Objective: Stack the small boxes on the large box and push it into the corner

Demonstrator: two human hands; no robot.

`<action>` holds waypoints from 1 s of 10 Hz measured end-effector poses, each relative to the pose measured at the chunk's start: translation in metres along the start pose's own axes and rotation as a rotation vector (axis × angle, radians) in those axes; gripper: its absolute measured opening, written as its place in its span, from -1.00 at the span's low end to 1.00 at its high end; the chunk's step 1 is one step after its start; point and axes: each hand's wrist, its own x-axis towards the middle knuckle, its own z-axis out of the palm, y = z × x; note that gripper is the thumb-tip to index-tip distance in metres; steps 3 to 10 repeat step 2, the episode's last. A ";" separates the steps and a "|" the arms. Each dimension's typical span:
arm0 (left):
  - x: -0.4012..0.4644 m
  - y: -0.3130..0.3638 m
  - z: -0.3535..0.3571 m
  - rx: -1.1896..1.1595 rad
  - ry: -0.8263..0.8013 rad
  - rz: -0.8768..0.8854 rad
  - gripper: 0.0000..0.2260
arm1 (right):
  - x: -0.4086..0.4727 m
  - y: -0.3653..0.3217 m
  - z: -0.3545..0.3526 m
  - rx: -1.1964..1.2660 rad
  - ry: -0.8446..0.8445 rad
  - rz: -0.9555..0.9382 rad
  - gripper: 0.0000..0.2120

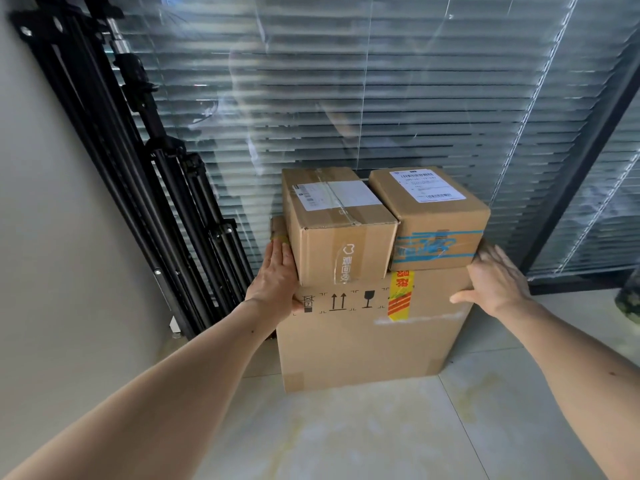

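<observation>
A large cardboard box [367, 341] stands on the floor close to the glass wall. Two small boxes sit side by side on its top: one with clear tape and a white label [332, 230] on the left, one with blue tape and a shipping label [433, 216] on the right. My left hand [277, 275] lies flat over the large box's upper left corner, fingers along its top edge. My right hand [495, 282] presses on the upper right corner, thumb across the front face. Both hands are spread against the large box.
Folded black tripods [166, 202] lean in the corner to the left, between the pale wall [52, 254] and the glass wall with blinds [415, 98]. A dark frame post [571, 188] runs at the right. A dark patterned object [628, 299] sits at the right edge. Pale floor tiles [363, 434] lie in front.
</observation>
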 end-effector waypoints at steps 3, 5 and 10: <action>-0.002 0.000 0.002 0.001 0.002 -0.013 0.11 | -0.013 0.000 0.006 0.144 0.021 0.184 0.18; -0.002 0.000 0.002 0.001 0.002 -0.013 0.11 | -0.013 0.000 0.006 0.144 0.021 0.184 0.18; -0.002 0.000 0.002 0.001 0.002 -0.013 0.11 | -0.013 0.000 0.006 0.144 0.021 0.184 0.18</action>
